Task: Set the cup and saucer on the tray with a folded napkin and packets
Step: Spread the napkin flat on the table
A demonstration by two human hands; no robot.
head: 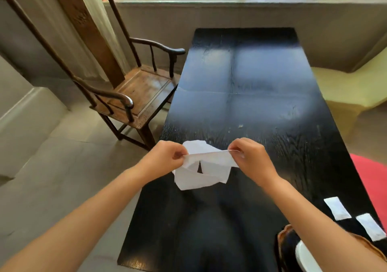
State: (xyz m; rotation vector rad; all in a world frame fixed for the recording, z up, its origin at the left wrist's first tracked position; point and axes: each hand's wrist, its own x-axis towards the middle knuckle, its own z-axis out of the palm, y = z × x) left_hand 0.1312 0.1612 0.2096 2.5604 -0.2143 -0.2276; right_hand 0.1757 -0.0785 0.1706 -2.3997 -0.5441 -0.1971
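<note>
A white paper napkin (201, 171) hangs loosely above the black table (240, 72), stretched between both hands. My left hand (165, 158) pinches its left top edge and my right hand (251, 158) pinches its right top edge. Two white packets (337, 208) (370, 226) lie on the table near the right edge. At the lower right, a brown-rimmed tray (282, 233) shows partly behind my right forearm, with a white curved piece, perhaps the saucer or cup (305, 257), on it. Most of that piece is hidden.
A wooden armchair (134, 91) stands close to the table's left side. A window sill runs along the far wall. A yellow seat (351, 87) and something red (372, 179) sit to the right of the table. Grey floor tiles lie on the left.
</note>
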